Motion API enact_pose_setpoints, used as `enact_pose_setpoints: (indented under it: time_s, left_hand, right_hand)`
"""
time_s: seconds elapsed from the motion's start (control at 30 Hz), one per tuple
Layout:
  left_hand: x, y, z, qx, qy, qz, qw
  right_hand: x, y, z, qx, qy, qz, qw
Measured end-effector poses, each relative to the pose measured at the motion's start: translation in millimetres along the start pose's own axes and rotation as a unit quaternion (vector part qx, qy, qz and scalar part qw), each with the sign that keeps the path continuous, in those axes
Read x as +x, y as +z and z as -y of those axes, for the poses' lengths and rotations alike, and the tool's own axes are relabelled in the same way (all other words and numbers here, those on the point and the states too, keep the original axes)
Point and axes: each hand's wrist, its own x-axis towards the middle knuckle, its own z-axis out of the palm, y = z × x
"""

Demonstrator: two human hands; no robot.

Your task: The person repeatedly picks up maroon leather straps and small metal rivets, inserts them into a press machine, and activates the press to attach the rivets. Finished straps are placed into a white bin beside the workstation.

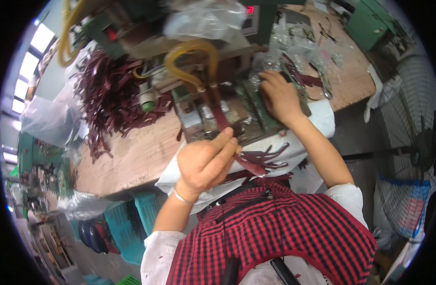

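Observation:
My left hand (207, 162) pinches a dark red strap (220, 117) between thumb and fingers. The strap's far end reaches under the yellow tubes (193, 46) of a green bench press, over a small metal plate (221, 107) on its bed. More dark red straps (255, 164) fan out just below this hand, over a white cloth (171, 174) and my lap. On the right side of the press base (251, 107) lies my right hand (282, 98), fingertips beside clear plastic bags (271, 58). The undersides of its fingers are hidden, so whether it grips anything is unclear.
A large heap of dark red straps (107, 92) covers the left of the wooden table (139, 153). Scissors (324, 87) and more straps (310, 81) lie at the right. A fan (410, 142) stands right. Turquoise crates (127, 228) sit on the floor at left.

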Motion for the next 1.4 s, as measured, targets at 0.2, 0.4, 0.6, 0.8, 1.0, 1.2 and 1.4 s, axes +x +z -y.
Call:
enact_pose_setpoints:
  time_s: [0.2,0.4,0.6,0.8,1.0,1.2,1.4]
  left_hand:
    - [-72,-58,-13,0.148,-0.095,-0.008,0.984]
    - [-67,-119,100,0.283,-0.194,0.013,0.939]
    - [-162,-107,240,0.462,-0.236,0.34,0.784]
    - [-153,-78,207,0.362,-0.284,0.273,0.845]
    - [-118,-91,109,-0.03,-0.578,0.049,0.814]
    - [-70,-71,97,-0.303,-0.544,-0.069,0.78]
    - [-112,-29,106,-0.084,-0.523,-0.13,0.838]
  right_hand:
    - [-35,-14,3,0.338,0.398,-0.189,0.832]
    - [-21,8,12,0.445,0.423,-0.22,0.758]
    - [3,6,39,0.381,0.361,-0.156,0.837]
    - [-63,-31,19,0.203,0.313,-0.197,0.907]
    - [-93,-79,24,0.209,0.406,-0.157,0.876]
    - [11,-85,85,0.361,0.203,-0.061,0.908]
    - [52,-31,114,0.527,0.284,-0.059,0.799]
